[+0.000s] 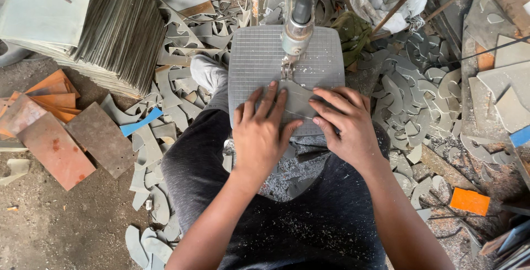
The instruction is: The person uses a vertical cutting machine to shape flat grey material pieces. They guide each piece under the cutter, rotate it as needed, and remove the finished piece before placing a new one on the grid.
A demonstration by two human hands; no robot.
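Note:
A small grey saw table (254,49) with a grid surface stands between my knees, and the saw's metal head and blade (297,27) rise over its middle. A thin grey sheet piece (298,102) lies flat on the table just below the blade. My left hand (259,135) presses on the piece's left side, fingers spread. On the piece's right side my right hand (345,124) holds it down, its fingers pointing left. Both hands sit a short way in front of the blade.
Grey curved offcuts (408,91) litter the floor on both sides. A tall stack of grey sheets (118,33) stands at the upper left, with rusty orange plates (52,146) below it. An orange piece (469,200) lies at the right. My dark trousers (193,159) fill the lower middle.

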